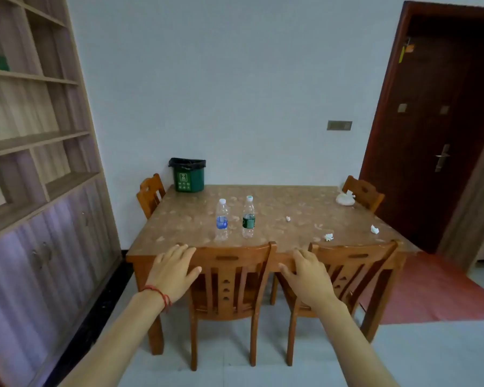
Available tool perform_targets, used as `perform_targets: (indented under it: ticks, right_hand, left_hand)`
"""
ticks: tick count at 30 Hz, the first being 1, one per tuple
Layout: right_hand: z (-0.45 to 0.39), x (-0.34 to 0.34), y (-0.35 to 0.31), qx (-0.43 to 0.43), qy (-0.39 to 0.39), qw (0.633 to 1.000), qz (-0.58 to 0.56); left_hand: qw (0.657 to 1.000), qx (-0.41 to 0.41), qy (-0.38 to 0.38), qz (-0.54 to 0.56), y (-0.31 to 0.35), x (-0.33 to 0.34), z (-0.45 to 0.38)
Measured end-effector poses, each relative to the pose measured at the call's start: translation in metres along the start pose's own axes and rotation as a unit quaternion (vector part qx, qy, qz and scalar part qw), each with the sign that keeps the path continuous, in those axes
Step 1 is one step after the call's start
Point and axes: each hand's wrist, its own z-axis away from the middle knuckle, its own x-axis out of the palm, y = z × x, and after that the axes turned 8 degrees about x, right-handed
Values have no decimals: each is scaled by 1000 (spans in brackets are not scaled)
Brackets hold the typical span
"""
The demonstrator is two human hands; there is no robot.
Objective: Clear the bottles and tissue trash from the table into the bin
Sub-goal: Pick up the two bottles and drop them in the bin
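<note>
Your hands are out flat over the chairs, nothing picked up

Your left hand (173, 270) is spread wide and empty at 7 o'clock of the table (277, 241); the green bin (190, 176) stands at its 11 o'clock corner; the blue-label bottle (222, 220) and green-label bottle (248, 217) stand upright near the centre, just apart; your right hand (308, 272) is open and empty at 5 o'clock; three tissue scraps (329, 237) lie toward 3 o'clock

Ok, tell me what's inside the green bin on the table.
Only a black liner folded over the rim of the green bin shows. The bin's inside is hidden from this angle, so I cannot tell if anything is in it.
</note>
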Motion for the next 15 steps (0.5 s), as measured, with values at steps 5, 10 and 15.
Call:
perform_targets:
  ticks: [5,10,15]
  right_hand:
    - [-11,10,13,-14,4,1000,-16]
    - [-32,24,18,-22,-2,999,-27]
    - [-76,41,20,-20,-3,1000,-24]
  left_hand:
    - [1000,-19,8,14,-1,17,-6]
    - [1000,-18,0,2,-2,32,-21]
    - [1000,-4,14,16,-11,41,-65]
